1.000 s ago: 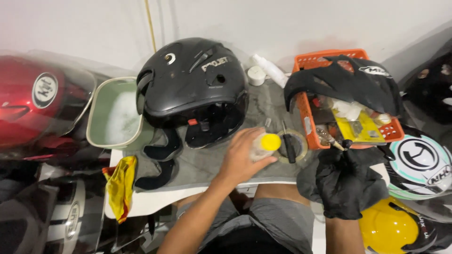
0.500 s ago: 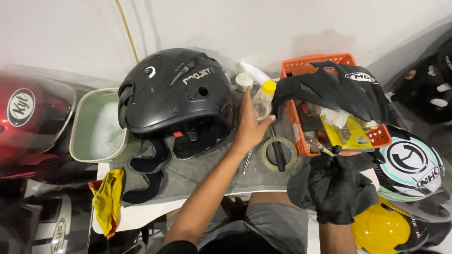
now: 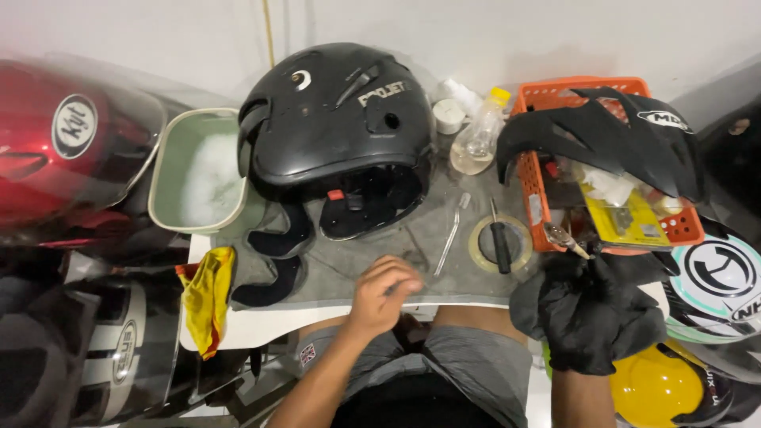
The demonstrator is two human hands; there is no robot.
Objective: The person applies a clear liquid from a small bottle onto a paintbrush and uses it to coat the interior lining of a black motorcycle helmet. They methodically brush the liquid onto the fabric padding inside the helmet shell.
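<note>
— While we look down from the head camera, where are our hands?
— Left hand, loosely curled and holding nothing, rests on the grey mat; right hand, black-gloved, grips a small brush beside the orange basket.

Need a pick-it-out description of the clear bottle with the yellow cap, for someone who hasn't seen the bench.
Start at the big black helmet in the middle of the bench, then look right toward the orange basket. In the gap between them stands a small clear plastic bottle, leaning slightly, beside a white round tub. Its yellow cap sets it apart from everything near it.
</note>
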